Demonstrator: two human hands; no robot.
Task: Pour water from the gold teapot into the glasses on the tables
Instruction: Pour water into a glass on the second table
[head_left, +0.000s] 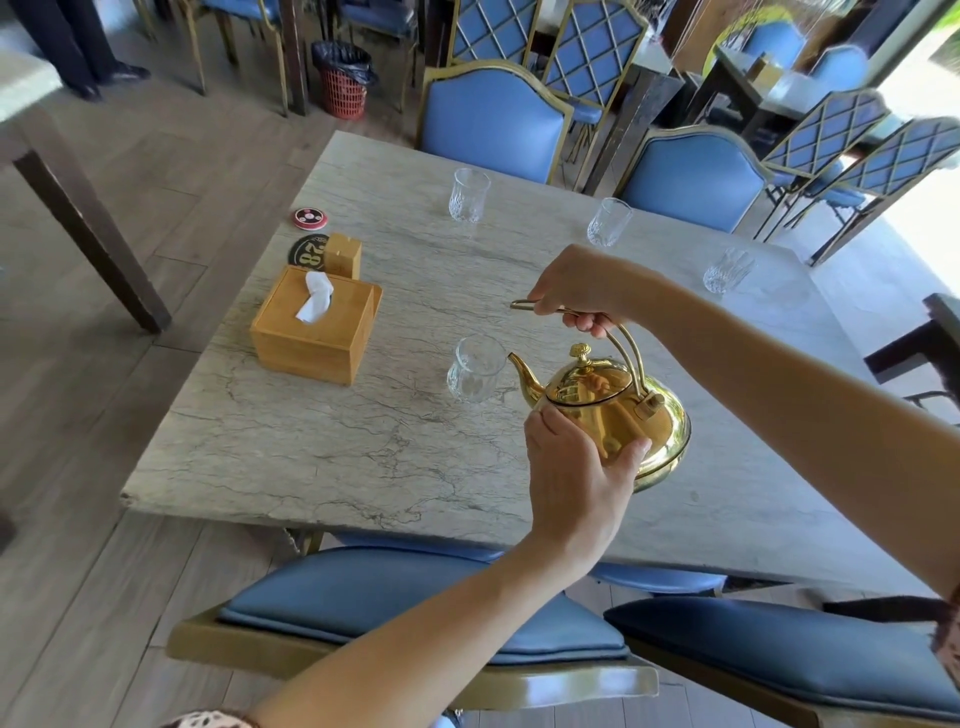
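The gold teapot (618, 410) is tilted to the left over the marble table (363, 447), its spout at the rim of the nearest glass (475, 369). My right hand (587, 291) grips the teapot's arched handle from above. My left hand (576, 467) presses against the teapot's near side. I cannot tell whether water is running. Farther back stand three more cut glasses: one at the far left (469, 195), one in the middle (609, 222), one at the right (727, 270).
A wooden tissue box (317, 325) sits left of the nearest glass, with a small wooden holder (343, 254), a black coaster and a red call button (310, 217) behind it. Blue padded chairs (488, 119) ring the table. A red bin (343, 80) stands on the floor beyond.
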